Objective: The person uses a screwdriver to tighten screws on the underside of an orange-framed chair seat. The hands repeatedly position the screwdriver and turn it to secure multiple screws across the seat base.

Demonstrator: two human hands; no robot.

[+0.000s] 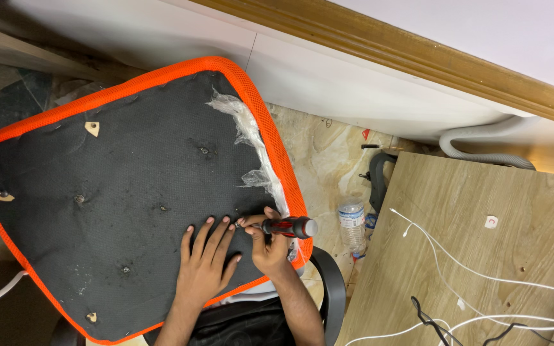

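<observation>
Black fabric covers the underside of an upturned chair seat [117,198], which is edged in orange mesh [277,147] and is laid across the near left of the scene with a torn strip of clear plastic wrap [251,141] clinging to its right edge. A red-and-black screwdriver [286,227] is gripped in the right hand [267,247], fingers closed round the handle, and its tip is set against the fabric close to the seat's right rim; what it bears on is hidden by the fingers. The left hand [205,263] is spread flat on the fabric just beside it, holding nothing. Several fixing points [79,198] can be seen across the underside, and no base or bracket is mounted on them, so most of the work on the seat appears to be left. A water bottle [352,224] lies on the floor to the right, near a wooden desk [482,256] over which white cables [456,269] are trailed.
</observation>
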